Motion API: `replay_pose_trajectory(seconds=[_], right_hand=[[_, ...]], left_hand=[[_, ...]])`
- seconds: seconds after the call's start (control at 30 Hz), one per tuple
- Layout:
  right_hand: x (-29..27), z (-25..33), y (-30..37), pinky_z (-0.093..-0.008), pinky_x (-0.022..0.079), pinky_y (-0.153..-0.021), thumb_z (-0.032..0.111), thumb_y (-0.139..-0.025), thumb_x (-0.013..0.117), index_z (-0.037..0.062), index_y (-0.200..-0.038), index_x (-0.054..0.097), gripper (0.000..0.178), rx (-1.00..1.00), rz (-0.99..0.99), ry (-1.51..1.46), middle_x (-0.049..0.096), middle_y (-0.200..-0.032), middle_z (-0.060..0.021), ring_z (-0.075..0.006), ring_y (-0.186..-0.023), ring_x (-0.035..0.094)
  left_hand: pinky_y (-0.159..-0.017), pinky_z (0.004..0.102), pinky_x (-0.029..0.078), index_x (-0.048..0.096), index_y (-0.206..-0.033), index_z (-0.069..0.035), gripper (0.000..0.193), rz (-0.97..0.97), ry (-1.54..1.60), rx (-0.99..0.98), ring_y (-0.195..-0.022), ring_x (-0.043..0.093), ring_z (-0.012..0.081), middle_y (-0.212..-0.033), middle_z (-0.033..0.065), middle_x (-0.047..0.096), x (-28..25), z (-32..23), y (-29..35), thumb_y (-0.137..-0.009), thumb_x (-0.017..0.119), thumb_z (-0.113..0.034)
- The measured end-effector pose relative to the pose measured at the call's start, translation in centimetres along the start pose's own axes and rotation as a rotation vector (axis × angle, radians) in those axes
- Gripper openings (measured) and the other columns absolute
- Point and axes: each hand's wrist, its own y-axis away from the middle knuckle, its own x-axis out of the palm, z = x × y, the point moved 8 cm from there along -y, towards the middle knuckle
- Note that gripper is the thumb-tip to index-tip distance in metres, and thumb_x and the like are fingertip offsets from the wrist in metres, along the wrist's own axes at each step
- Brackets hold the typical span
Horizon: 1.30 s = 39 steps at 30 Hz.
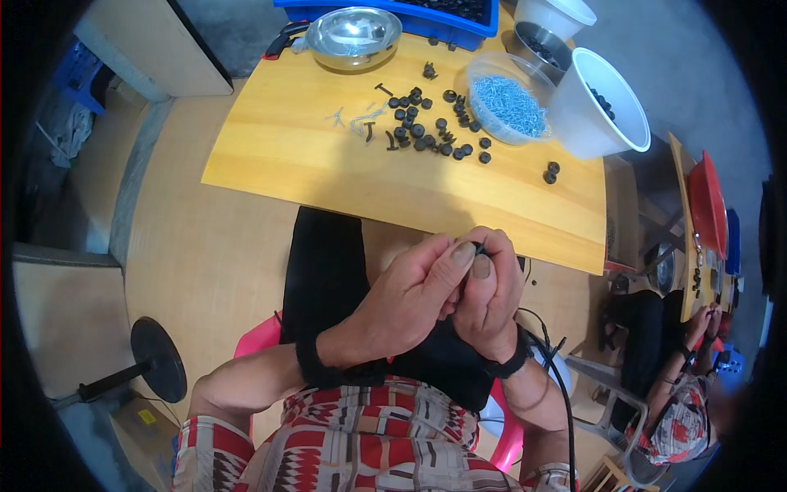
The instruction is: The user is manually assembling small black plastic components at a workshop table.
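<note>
My left hand [410, 287] and my right hand [492, 299] meet just in front of the table's near edge. Both are closed, with the thumbs side by side on a small black part [479, 248]. Fingers cover most of that part, so its full shape is hidden. Beyond my hands, several small black round parts [417, 130] lie scattered on the yellow wooden table [287, 156]. Some thin silvery pins [361, 120] lie to their left. A clear round tub [512, 135] to their right holds a heap of such pins [510, 105].
A shiny metal bowl [354, 41] stands at the far left, beside a black-handled tool [284, 41]. Behind it is a blue crate [459, 37] of black parts. A white bucket [586, 123] leans at the right. Another person [676, 402] sits at another table, right.
</note>
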Motion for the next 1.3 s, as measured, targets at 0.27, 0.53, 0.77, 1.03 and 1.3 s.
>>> replay_pose_trajectory(seconds=[0.27,0.53,0.77,1.03,1.3], right_hand=[[1.1,-1.4,-0.3,-0.0226,0.042,-0.05,0.02,-0.093,0.039,-0.0027,-0.095,0.05,0.026,0.179,-0.041,-0.252,0.052,-0.063,-0.0049,-0.0097,-0.05,0.05],[1.2,-3.9,-0.6,-0.0176,0.039,-0.052,0.021,-0.091,0.048,0.0001,-0.109,0.054,0.029,0.316,0.103,-0.427,0.052,-0.079,-0.0015,-0.005,-0.059,0.047],[0.5,-4.2,-0.6,-0.0174,0.037,-0.047,0.024,-0.09,0.049,0.0002,-0.105,0.056,0.029,0.305,0.02,-0.373,0.052,-0.073,-0.0006,-0.0051,-0.054,0.046],[0.3,-4.5,-0.5,-0.0174,0.038,-0.049,0.02,-0.09,0.05,-0.0002,-0.103,0.058,0.026,0.286,0.01,-0.335,0.049,-0.075,-0.0004,-0.0048,-0.055,0.046],[0.3,-4.2,-0.5,-0.0174,0.038,-0.051,0.019,-0.087,0.055,0.0002,-0.105,0.058,0.026,0.285,0.023,-0.365,0.048,-0.078,-0.0006,-0.005,-0.06,0.046]], left_hand=[[-0.052,0.0172,0.036,0.049,-0.086,-0.006,0.03,-0.007,-0.138,-0.036,-0.058,0.043,0.003,-0.066,-0.0039,0.044,-1.7,1.3,-1.3,-0.095,0.035,-0.031],[-0.045,0.0201,0.035,0.048,-0.068,-0.007,0.044,0.119,-0.01,-0.154,-0.046,0.042,0.007,-0.053,-0.0023,0.041,-3.0,1.6,-2.8,-0.093,0.035,-0.04],[-0.046,0.0194,0.036,0.05,-0.074,-0.006,0.047,0.067,-0.043,-0.121,-0.049,0.044,0.0074,-0.058,-0.0016,0.044,-3.2,1.7,-3.1,-0.092,0.034,-0.045],[-0.048,0.0177,0.039,0.051,-0.081,-0.005,0.043,0.029,-0.172,-0.067,-0.051,0.046,0.0055,-0.061,-0.0022,0.045,-3.4,1.5,-3.2,-0.093,0.035,-0.043],[-0.048,0.0174,0.039,0.05,-0.081,-0.004,0.043,0.032,-0.132,-0.085,-0.05,0.045,0.0048,-0.06,-0.0029,0.045,-3.5,1.8,-3.2,-0.093,0.034,-0.042]])
